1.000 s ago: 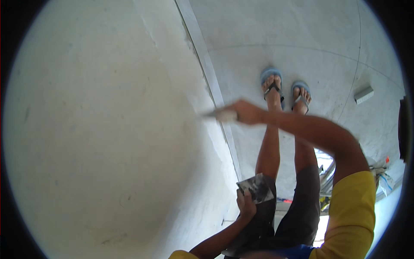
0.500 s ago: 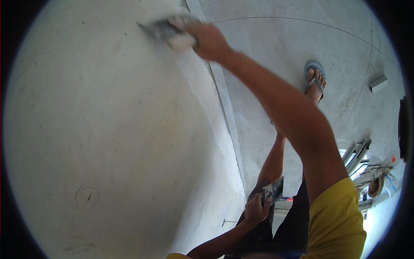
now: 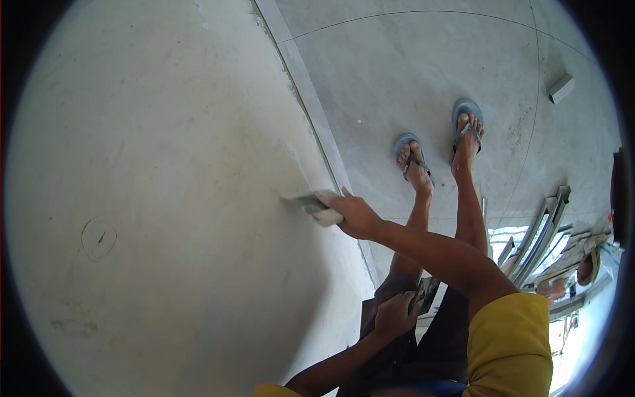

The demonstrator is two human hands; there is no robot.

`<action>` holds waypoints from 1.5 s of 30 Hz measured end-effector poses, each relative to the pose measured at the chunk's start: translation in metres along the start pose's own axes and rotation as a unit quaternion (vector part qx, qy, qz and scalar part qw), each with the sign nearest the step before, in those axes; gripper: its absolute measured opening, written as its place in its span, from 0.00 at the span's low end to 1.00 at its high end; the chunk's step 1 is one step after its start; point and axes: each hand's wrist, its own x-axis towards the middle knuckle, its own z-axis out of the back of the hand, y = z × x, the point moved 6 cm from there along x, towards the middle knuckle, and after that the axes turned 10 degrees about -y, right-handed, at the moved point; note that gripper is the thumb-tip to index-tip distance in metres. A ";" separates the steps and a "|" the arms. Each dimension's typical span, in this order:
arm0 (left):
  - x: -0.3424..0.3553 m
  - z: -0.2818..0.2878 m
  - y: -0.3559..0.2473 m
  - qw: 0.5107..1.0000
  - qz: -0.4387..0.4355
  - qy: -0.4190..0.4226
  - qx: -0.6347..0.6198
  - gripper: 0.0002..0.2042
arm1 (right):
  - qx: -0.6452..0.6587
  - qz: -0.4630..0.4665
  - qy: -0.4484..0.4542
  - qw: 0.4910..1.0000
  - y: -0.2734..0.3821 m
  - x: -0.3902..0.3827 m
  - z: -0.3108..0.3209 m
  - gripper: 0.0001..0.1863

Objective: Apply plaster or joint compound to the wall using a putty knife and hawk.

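Note:
My right hand (image 3: 354, 213) grips a putty knife (image 3: 305, 202) by its pale handle, and the grey blade lies flat against the plastered wall (image 3: 165, 198). My left hand (image 3: 395, 312) is held low near my hip and grips a second, smaller flat scraper (image 3: 426, 291) smeared with grey paste. Both arms reach out of yellow sleeves. My feet in blue sandals (image 3: 411, 153) stand on the floor beside the wall.
A pale skirting strip (image 3: 311, 112) runs along the foot of the wall, where it meets the grey tiled floor (image 3: 423, 66). A small grey block (image 3: 561, 87) lies on the floor. Metal profiles and clutter (image 3: 542, 238) are piled at the right. A pencilled circle (image 3: 99, 238) marks the wall.
My right hand has come down from high on the wall, drawing the putty knife down to the middle. The left hand stays low with the scraper.

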 end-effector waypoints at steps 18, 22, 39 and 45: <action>-0.019 -0.009 0.026 0.993 0.048 -0.066 -0.086 0.12 | -0.043 0.040 -0.333 0.941 0.089 0.096 0.074 0.32; -0.030 -0.024 0.032 0.993 0.060 -0.051 -0.092 0.12 | -0.104 0.252 -0.427 0.862 0.069 0.202 0.145 0.23; -0.111 -0.143 0.098 0.982 0.125 -0.042 -0.136 0.14 | -0.005 0.072 -0.189 0.979 -0.060 -0.009 -0.064 0.42; -0.129 -0.158 0.133 0.965 0.223 -0.007 -0.139 0.16 | 0.058 0.040 -0.083 0.994 -0.069 -0.113 -0.121 0.40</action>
